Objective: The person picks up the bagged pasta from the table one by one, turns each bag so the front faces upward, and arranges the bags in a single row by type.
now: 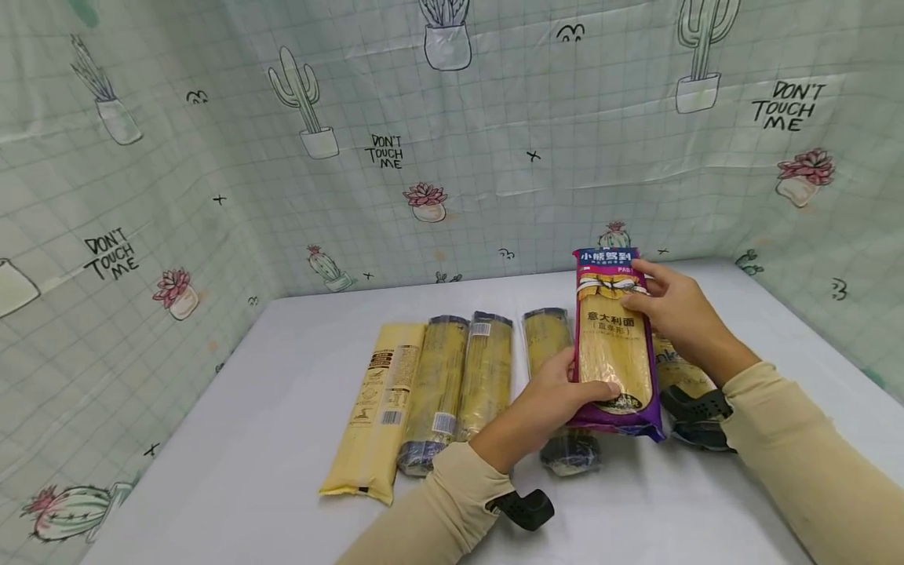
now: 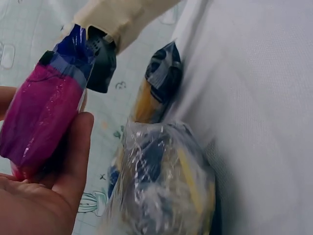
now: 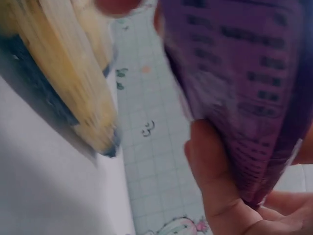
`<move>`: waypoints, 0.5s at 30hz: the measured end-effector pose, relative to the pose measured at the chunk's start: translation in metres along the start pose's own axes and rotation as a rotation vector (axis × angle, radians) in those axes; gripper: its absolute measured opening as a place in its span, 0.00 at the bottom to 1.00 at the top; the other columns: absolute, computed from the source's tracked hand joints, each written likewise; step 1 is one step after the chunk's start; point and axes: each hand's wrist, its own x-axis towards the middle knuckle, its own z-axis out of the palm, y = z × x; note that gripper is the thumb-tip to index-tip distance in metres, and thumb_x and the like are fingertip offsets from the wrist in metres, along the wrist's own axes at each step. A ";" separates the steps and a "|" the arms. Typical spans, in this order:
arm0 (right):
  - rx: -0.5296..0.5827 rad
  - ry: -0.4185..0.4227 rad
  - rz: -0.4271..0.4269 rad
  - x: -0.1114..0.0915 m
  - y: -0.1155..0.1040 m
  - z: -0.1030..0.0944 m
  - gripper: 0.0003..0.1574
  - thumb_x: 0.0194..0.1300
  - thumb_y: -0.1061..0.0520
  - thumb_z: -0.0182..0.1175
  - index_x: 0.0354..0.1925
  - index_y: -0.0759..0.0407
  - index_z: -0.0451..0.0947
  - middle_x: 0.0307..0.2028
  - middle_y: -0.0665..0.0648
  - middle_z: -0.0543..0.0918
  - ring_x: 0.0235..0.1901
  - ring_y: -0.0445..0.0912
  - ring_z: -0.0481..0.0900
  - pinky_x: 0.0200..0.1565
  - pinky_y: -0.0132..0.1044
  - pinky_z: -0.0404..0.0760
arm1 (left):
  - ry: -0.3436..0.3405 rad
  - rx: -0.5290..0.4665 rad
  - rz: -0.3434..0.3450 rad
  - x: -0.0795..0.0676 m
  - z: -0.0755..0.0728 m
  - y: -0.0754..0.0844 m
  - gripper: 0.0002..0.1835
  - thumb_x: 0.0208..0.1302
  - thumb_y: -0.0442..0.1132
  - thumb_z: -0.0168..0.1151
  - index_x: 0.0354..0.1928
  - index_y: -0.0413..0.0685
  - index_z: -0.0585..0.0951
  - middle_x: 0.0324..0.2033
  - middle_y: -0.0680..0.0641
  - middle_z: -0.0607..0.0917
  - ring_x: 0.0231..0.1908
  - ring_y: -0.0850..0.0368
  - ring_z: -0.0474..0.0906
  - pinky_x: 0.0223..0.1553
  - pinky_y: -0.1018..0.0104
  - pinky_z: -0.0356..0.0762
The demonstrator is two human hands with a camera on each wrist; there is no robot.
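A purple packet of spaghetti [image 1: 613, 357] with a clear front is held up above the white table, its printed front facing me. My left hand [image 1: 533, 404] grips its lower left side, thumb across the front. The right hand [image 1: 681, 310] pinches the upper right edge between thumb and fingers. In the left wrist view the packet's pink and blue end [image 2: 44, 112] lies between the left thumb and fingers. Seen from the right wrist, the packet's purple printed back [image 3: 239, 73] sits against the right hand [image 3: 220, 181].
On the white table [image 1: 247, 439] lie a yellow packet [image 1: 374, 408], two clear pasta packets with dark ends [image 1: 436, 377] side by side, another pasta packet [image 1: 547, 333] partly behind the held one, and one more [image 1: 681, 373] under the right wrist. A cactus-print cloth [image 1: 494, 180] hangs behind.
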 end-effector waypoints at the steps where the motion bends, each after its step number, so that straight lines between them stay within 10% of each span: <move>1: -0.003 -0.009 0.005 0.000 0.000 -0.002 0.47 0.75 0.53 0.55 0.81 0.54 0.41 0.71 0.74 0.61 0.44 0.43 0.81 0.40 0.37 0.84 | 0.017 0.005 -0.010 0.001 0.002 -0.001 0.17 0.62 0.36 0.69 0.52 0.51 0.80 0.35 0.53 0.86 0.35 0.61 0.83 0.38 0.68 0.79; 8: -0.073 -0.052 0.049 0.003 -0.002 -0.015 0.46 0.75 0.50 0.55 0.80 0.57 0.44 0.70 0.76 0.60 0.54 0.58 0.76 0.44 0.41 0.82 | 0.099 0.063 -0.053 0.007 0.012 0.000 0.13 0.59 0.40 0.74 0.45 0.53 0.83 0.33 0.53 0.85 0.32 0.59 0.83 0.34 0.65 0.79; 15: -0.056 -0.105 0.063 0.001 0.002 -0.025 0.37 0.77 0.54 0.50 0.76 0.66 0.54 0.66 0.73 0.67 0.48 0.47 0.77 0.41 0.40 0.82 | 0.115 0.147 -0.075 0.011 0.024 -0.002 0.11 0.57 0.44 0.76 0.41 0.54 0.85 0.29 0.54 0.86 0.28 0.61 0.81 0.29 0.67 0.76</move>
